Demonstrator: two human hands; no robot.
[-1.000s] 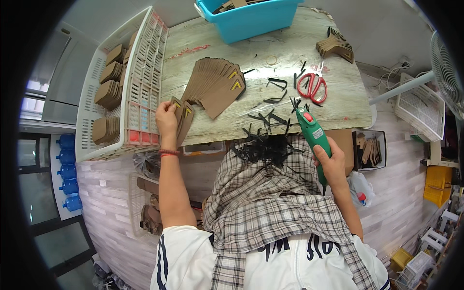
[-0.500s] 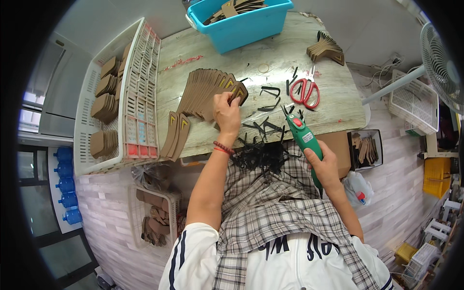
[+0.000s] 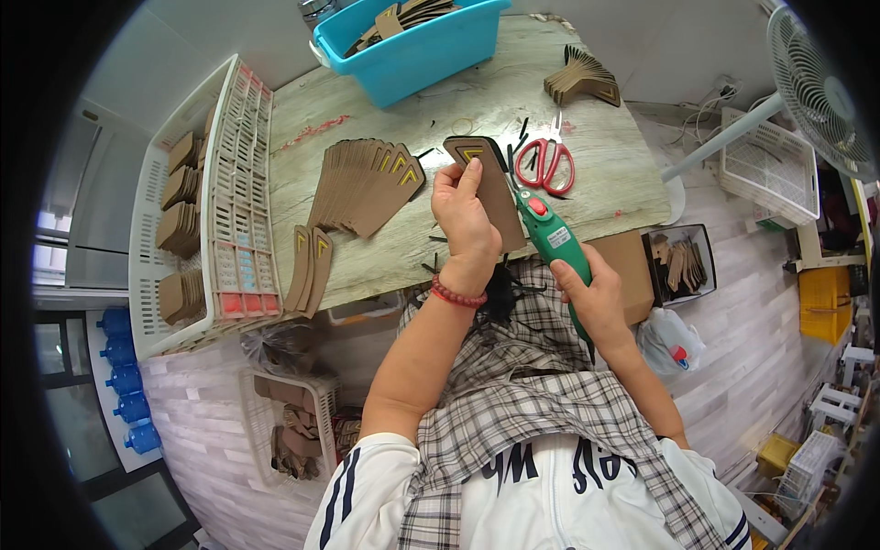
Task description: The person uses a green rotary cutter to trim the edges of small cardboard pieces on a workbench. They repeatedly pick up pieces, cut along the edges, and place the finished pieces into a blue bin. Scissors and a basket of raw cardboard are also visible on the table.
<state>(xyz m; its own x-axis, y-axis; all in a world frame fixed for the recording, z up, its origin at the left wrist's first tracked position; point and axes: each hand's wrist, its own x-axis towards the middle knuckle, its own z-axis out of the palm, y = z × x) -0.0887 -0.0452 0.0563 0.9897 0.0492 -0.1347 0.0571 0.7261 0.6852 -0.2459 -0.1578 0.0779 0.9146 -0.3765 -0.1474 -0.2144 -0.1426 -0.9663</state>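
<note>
blue jugs [image 3: 124, 377] stood in a row at the far left. next to them, against the left edge of the table [image 3: 632, 170], was a white crate [image 3: 247, 147] holding stacks [image 3: 180, 234] of brown pieces. below, on the floor, a second crate [image 3: 327, 405] had more brown pieces in it. a few narrow strips [image 3: 315, 275] with yellow chevrons lay on the table just beside the white crate. right of them, brown panels [image 3: 360, 188] lay overlapped in a fan, and a blue tub [image 3: 422, 71] with more pieces stood behind.

the left hand [image 3: 466, 213] was closed in a pinch, thumb on the face of one brown panel [image 3: 500, 202], holding it above the front part of the table. its yellow chevron showed near the thumb. black scraps [image 3: 500, 295] were heaped on the lap below.

just right of the panel was the tip of a green tool [image 3: 557, 240] with a red button; i could not tell whether it touched the edge. the right hand [image 3: 594, 291] was wrapped round the tool's body. red-handled scissors [image 3: 548, 163] lay beyond the tool, and a small fanned stack [image 3: 582, 81] sat near the table's far right corner. a white fan [image 3: 818, 87] stood at the right.
</note>
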